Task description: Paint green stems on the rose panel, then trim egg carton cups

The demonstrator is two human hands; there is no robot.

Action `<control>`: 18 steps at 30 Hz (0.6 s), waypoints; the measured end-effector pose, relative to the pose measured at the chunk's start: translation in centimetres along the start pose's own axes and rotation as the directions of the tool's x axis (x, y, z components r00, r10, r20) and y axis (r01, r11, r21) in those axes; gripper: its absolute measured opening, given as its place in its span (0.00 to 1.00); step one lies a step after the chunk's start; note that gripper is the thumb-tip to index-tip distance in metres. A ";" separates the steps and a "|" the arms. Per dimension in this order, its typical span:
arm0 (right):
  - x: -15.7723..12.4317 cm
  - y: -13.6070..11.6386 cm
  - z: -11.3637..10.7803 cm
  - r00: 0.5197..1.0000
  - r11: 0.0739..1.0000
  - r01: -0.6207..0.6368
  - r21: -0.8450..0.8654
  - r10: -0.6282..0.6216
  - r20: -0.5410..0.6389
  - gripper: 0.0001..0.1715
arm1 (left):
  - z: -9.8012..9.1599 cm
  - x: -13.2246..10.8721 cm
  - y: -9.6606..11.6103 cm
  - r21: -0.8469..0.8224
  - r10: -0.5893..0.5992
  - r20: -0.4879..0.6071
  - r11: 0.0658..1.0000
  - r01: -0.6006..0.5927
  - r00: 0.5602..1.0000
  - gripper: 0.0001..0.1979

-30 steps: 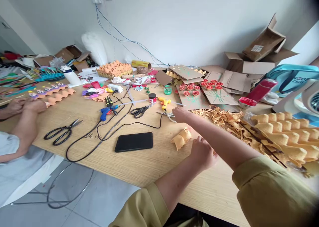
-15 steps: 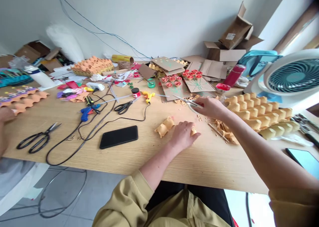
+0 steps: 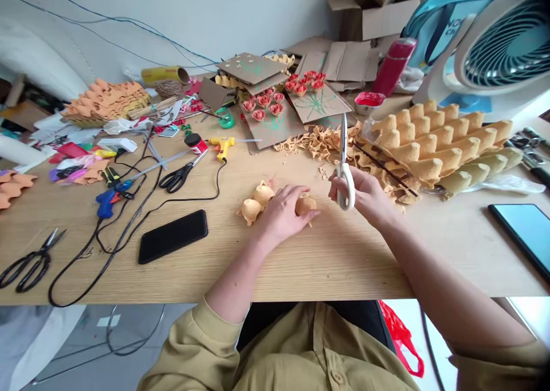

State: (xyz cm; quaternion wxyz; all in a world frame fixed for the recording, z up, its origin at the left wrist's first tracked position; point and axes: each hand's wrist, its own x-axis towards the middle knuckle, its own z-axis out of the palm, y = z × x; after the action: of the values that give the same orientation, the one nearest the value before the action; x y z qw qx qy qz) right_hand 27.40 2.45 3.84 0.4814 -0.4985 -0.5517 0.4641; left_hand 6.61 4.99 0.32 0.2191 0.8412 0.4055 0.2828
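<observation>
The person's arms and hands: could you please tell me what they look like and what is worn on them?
Both hands, the left hand and the right hand, are bare, with no gloves. Olive-khaki sleeves of a buttoned shirt are pushed up, leaving the forearms uncovered.

Egg-carton piece (image 3: 256, 201) partly beneath left hand (image 3: 281, 210); fan (image 3: 502, 42) partly beyond top edge.
</observation>
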 end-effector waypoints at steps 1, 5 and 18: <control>-0.1 -0.1 0.0 1.000 1.000 -0.004 0.012 0.004 0.003 0.27 | 0.0 -0.1 0.1 0.009 -0.002 0.017 1.000 0.002 1.000 0.21; -0.6 -0.4 0.0 1.000 0.999 0.003 0.054 -0.003 -0.005 0.26 | -0.2 -0.3 0.7 -0.013 -0.025 0.056 1.000 0.025 0.998 0.15; -0.2 1.5 0.2 0.986 0.988 0.156 0.023 -0.157 0.049 0.27 | -1.3 0.6 1.0 -0.882 -0.254 0.418 0.117 0.457 0.872 0.23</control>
State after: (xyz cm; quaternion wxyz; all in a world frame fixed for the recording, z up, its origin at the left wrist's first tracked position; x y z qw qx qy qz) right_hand 27.35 2.38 2.35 0.5071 -0.4372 -0.5966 0.4425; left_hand 6.63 5.06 2.02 0.7850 0.4153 0.3093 0.3400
